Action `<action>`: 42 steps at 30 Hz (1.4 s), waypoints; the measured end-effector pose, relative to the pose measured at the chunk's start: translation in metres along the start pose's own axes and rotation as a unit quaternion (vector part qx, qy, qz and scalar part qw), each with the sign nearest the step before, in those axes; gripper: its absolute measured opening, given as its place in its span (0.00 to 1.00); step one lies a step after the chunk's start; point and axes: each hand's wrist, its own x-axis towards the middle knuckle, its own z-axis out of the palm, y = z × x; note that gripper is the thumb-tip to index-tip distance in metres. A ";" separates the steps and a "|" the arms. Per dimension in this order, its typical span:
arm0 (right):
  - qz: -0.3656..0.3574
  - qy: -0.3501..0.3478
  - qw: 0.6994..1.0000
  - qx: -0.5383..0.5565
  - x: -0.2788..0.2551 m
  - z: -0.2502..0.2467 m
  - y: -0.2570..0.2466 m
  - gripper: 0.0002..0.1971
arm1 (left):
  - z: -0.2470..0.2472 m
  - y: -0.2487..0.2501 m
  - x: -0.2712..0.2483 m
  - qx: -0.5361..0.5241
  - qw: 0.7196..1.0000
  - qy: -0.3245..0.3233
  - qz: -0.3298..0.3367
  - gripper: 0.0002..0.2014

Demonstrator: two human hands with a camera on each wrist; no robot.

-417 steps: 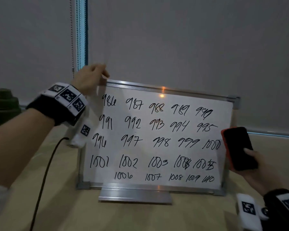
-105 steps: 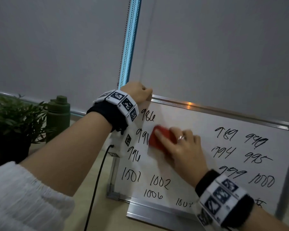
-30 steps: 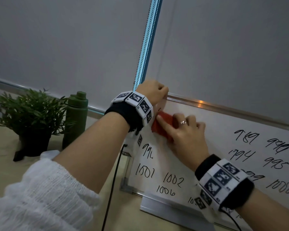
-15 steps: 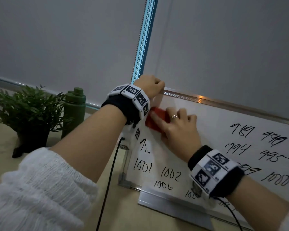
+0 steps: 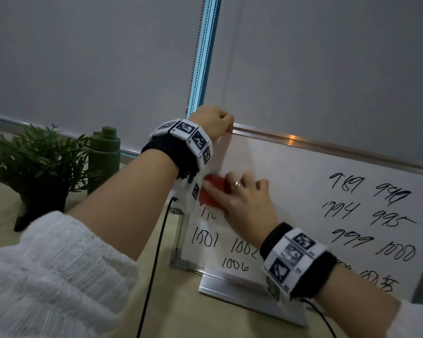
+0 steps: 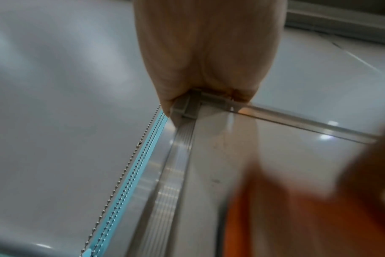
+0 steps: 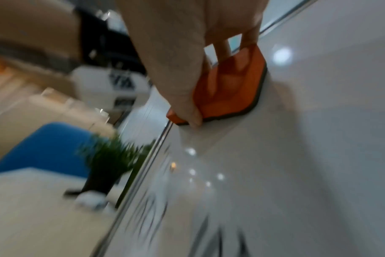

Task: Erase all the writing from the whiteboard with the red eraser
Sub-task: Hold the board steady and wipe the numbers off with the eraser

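Observation:
The whiteboard [image 5: 291, 172] stands upright on the table with black handwritten numbers on its right side and along its lower rows. Its upper left area is wiped. My left hand [image 5: 211, 121] grips the board's top left corner [image 6: 192, 104]. My right hand [image 5: 239, 201] holds the red eraser [image 5: 211, 189] flat against the board near the left edge, just above the smeared remains of a number. In the right wrist view the thumb and fingers pinch the eraser [image 7: 229, 90] by its sides, its dark felt on the surface.
A potted green plant [image 5: 34, 164] and a green bottle [image 5: 104, 152] stand on the tan table to the left of the board. A black cable [image 5: 154, 259] runs from my left wrist down the table. Grey blinds with a bead chain [image 5: 193, 59] hang behind.
My right hand has slid the eraser down the left edge of the board, and the number there is mostly wiped away. My left hand stays on the corner.

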 end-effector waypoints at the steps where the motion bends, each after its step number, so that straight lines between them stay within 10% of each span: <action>1: -0.035 -0.025 0.999 0.000 -0.014 0.005 -0.007 0.35 | 0.000 0.000 0.000 0.003 1.000 -0.004 -0.001 0.17; 6: -0.070 -0.037 0.997 -0.002 -0.016 0.005 -0.007 0.36 | 0.000 -0.002 0.001 0.019 1.000 -0.007 -0.011 0.19; 12: 0.089 0.037 0.995 -0.018 0.021 -0.010 0.004 0.28 | 0.001 -0.001 0.001 0.007 1.000 -0.009 -0.017 0.21; 19: -0.112 -0.073 0.991 -0.008 -0.046 0.013 -0.015 0.37 | 0.000 0.003 -0.001 0.000 1.000 -0.017 -0.018 0.21; 26: 0.063 0.022 0.998 -0.020 0.015 -0.017 0.020 0.31 | 0.002 0.003 -0.001 0.010 1.000 0.004 -0.007 0.19; 37: -0.161 -0.137 0.977 0.003 -0.051 0.015 -0.031 0.34 | 0.002 0.004 -0.001 0.005 1.000 0.004 -0.019 0.21; 42: -0.039 -0.052 0.998 -0.011 -0.018 0.006 -0.013 0.35 | 0.001 0.004 0.000 0.012 1.000 -0.001 -0.024 0.22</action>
